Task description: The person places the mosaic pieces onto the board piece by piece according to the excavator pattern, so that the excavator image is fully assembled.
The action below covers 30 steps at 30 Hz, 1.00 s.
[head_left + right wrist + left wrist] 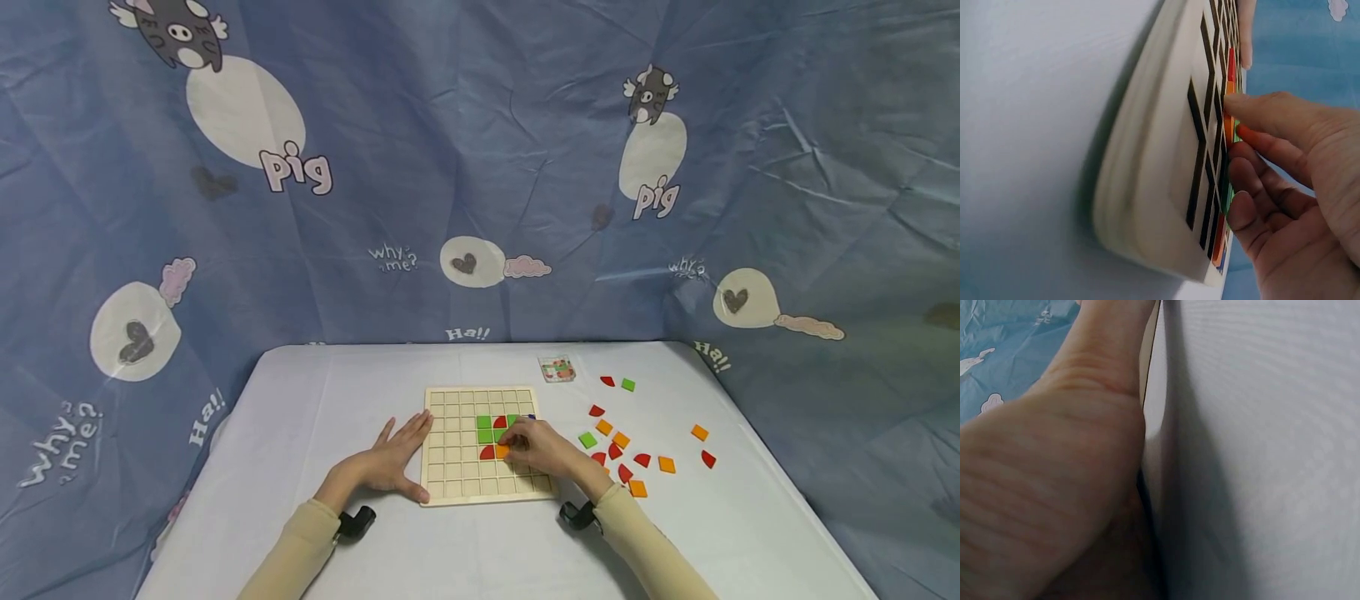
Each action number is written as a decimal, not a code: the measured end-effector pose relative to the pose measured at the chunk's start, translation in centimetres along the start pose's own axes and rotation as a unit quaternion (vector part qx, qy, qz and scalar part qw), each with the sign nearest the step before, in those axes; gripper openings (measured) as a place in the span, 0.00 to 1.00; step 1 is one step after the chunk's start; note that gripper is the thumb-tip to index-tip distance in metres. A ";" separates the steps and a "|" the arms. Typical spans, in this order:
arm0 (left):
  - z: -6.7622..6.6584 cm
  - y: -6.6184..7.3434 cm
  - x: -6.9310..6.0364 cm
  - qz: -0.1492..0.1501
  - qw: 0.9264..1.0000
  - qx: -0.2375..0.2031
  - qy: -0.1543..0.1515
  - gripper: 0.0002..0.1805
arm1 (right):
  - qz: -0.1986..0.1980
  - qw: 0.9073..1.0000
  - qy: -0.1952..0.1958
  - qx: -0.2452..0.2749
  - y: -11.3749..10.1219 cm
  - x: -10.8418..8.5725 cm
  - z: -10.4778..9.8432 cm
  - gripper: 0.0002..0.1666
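A wooden grid board (450,492) lies on the table, with green, red, orange and blue tiles in some of its squares. My left hand (390,458) is spread flat at the board's left edge, fingertips and thumb touching the frame. Over the grid, my right hand (540,446) pinches a square orange tile (502,451) between thumb and index finger, low at a square beside a red quarter-circle tile (487,452). In the right wrist view the thumb lies against the orange tile (1229,115). This hand covers part of the grid. The left wrist view shows mostly palm and wrist.
Loose tiles are scattered right of the board, among them an orange square (667,465), a green square (587,439) and a red quarter circle (708,459). A small picture card (557,368) lies behind the board. A patterned blue curtain (465,167) hangs beyond the white table (337,383).
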<state>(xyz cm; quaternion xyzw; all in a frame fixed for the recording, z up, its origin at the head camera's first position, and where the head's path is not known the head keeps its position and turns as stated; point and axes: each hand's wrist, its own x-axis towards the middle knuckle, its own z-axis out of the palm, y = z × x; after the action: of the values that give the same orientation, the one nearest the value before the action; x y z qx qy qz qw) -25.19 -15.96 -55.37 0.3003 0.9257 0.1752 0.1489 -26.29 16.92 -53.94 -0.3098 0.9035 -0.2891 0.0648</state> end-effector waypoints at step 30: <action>-0.2 -0.1 0.0 0.009 1.000 -0.011 0.004 0.75 | 0.257 0.960 0.109 0.034 10.9 -8.4 -7.5 0.24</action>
<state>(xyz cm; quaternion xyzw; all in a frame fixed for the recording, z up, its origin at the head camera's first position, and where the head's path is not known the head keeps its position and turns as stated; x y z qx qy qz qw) -25.29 -16.05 -55.27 0.3063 0.9216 0.1877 0.1471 -27.45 32.55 -54.37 -0.0317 0.9439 -0.3251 0.0484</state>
